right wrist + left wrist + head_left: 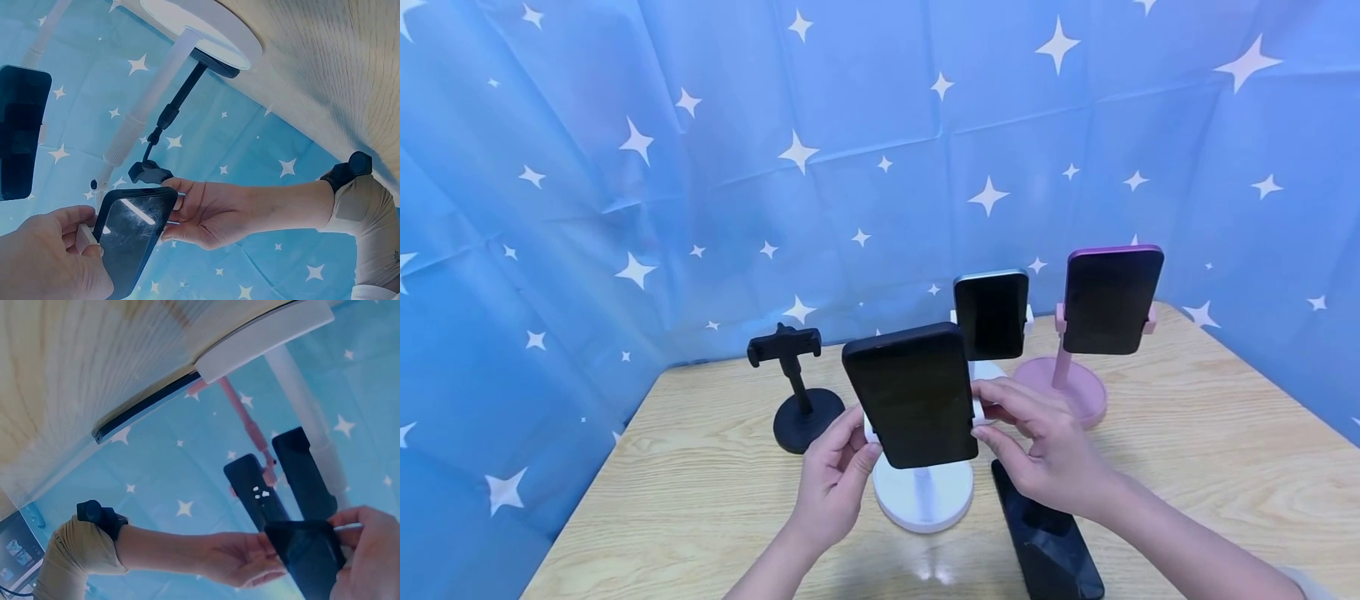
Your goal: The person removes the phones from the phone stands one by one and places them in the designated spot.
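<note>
A black phone (917, 396) sits tilted in the clamp of a white phone stand (922, 504), its dark screen facing me. My left hand (831, 483) pinches the white clamp arm at the phone's left edge. On the opposite side, my right hand (1052, 454) grips the other clamp arm (86, 237) between thumb and fingers. The right wrist view has both hands around the phone (134, 231), above the stand's white pole (153, 87). From the left wrist, the left hand (372, 553) appears at the phone's edge, its fingertips partly hidden.
An empty black phone stand (808, 417) stands at the back left. Behind the held phone are a second white stand with a phone (992, 317) and a pink stand (1063, 387) with another phone (1112, 300). A loose black phone (1048, 542) lies flat on the wooden table (700, 500).
</note>
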`<state>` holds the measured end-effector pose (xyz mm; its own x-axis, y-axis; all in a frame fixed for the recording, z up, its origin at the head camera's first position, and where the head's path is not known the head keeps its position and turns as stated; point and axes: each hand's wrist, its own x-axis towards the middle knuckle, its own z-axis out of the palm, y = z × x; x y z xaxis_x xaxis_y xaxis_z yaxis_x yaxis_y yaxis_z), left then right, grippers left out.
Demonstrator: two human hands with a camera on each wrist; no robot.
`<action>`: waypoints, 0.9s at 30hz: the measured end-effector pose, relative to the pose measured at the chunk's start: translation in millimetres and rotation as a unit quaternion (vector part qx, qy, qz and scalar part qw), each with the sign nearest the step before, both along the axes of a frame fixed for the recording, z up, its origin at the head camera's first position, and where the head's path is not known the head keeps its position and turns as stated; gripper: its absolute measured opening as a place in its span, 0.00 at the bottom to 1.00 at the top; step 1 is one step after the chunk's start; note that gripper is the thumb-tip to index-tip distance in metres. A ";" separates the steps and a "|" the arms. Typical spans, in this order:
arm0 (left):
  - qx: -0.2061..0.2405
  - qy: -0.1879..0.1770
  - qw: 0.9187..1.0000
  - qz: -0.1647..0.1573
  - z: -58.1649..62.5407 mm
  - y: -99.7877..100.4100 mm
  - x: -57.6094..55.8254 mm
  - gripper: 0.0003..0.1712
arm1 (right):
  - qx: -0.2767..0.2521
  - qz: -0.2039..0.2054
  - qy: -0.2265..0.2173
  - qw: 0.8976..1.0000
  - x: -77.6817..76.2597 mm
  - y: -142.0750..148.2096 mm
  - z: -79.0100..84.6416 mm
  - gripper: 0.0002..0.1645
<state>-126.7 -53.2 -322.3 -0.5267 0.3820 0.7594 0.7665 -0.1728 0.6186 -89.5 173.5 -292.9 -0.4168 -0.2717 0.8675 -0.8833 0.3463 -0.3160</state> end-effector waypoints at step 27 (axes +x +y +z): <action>-0.094 0.051 0.992 -0.068 22.9 -16.1 -43.6 0.23 | -0.011 -0.103 0.001 0.995 9.3 -14.0 22.6 0.31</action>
<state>-170.3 -69.2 -299.4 -0.3850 0.5844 0.7144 0.8039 -0.1679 0.5706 -80.2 159.5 -270.3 -0.4602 -0.1622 0.8729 -0.7949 0.5131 -0.3238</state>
